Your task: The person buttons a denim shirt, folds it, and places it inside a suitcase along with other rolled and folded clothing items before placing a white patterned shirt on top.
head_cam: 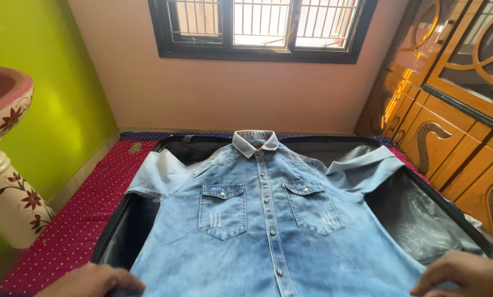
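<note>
Head view: shirt [268,220] lies collar at 12 o'clock, long axis running away; left hand [95,280] and right hand [466,273] flat, pinning hem corners.

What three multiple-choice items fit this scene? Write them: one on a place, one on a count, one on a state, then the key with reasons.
1. Where does the denim shirt lie?
A. Spread over the open black suitcase
B. Hung on the wooden wardrobe
C. Folded on the window sill

2. How many chest pockets show on the shirt?
A. One
B. Two
C. Four

3. What state is the shirt front in?
A. Unbuttoned and open
B. Turned inside out
C. Buttoned shut, collar up top

Key: 1 A, the shirt covers the suitcase on the red dotted bedsheet, with the left hand and right hand at its hem. 2 B, one pocket each side of the placket. 3 C, snaps run closed down the middle.
</note>
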